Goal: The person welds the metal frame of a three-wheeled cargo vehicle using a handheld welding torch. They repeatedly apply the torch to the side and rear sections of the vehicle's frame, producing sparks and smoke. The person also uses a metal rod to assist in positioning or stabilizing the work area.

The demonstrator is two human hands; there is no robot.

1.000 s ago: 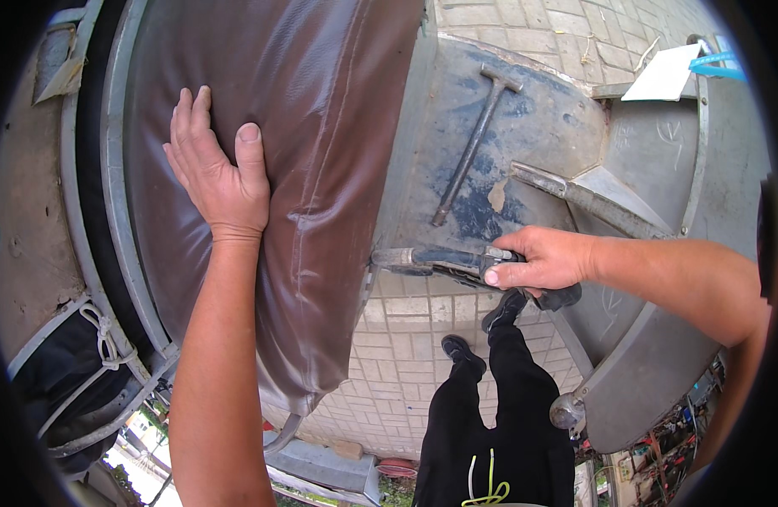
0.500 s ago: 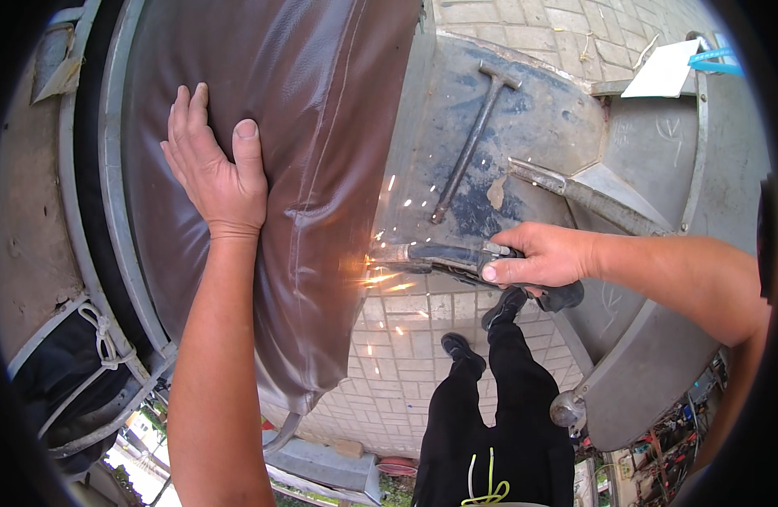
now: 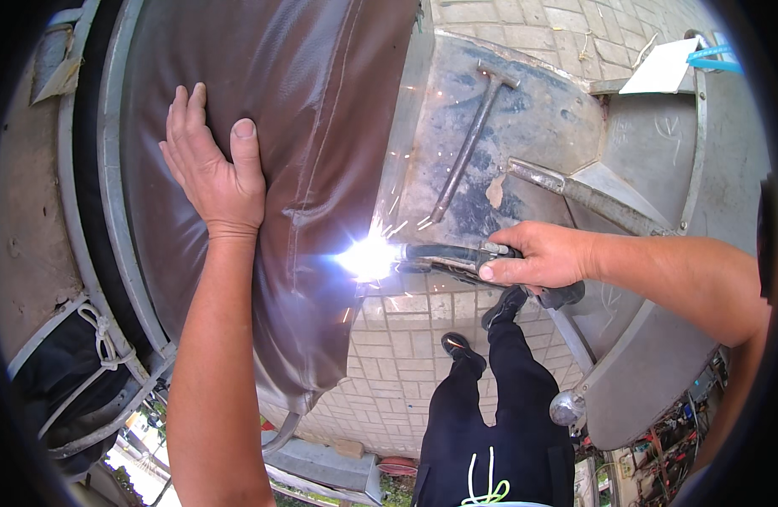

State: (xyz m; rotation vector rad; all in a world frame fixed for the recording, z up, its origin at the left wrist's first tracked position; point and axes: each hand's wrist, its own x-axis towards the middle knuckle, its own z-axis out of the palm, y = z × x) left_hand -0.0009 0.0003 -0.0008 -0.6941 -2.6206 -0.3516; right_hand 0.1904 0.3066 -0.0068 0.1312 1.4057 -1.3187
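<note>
My right hand [image 3: 541,256] is wrapped round the handle of a black welding torch [image 3: 444,253], whose nozzle points left. A bright white-blue arc [image 3: 369,257] burns at its tip, beside the edge of a brown leather-like seat [image 3: 321,144]. The glare hides the exact spot that the tip meets. My left hand [image 3: 216,169] lies flat on the seat cover, fingers stretched and thumb apart, holding nothing. Beyond the torch, a hammer [image 3: 469,144] with a long metal handle rests on the worn metal floor plate [image 3: 558,110].
A metal bar or lever [image 3: 587,193] slants above the plate near my right hand. Grey metal panels [image 3: 651,363] stand at the right, with a white sheet [image 3: 659,68] above them. Metal frame rails [image 3: 119,169] and a knotted cord [image 3: 108,351] are at the left. Paving [image 3: 397,346] lies below.
The orange glow and sparks at the torch tip have become a blinding white-blue arc with fewer sparks. Both hands have stayed almost in place.
</note>
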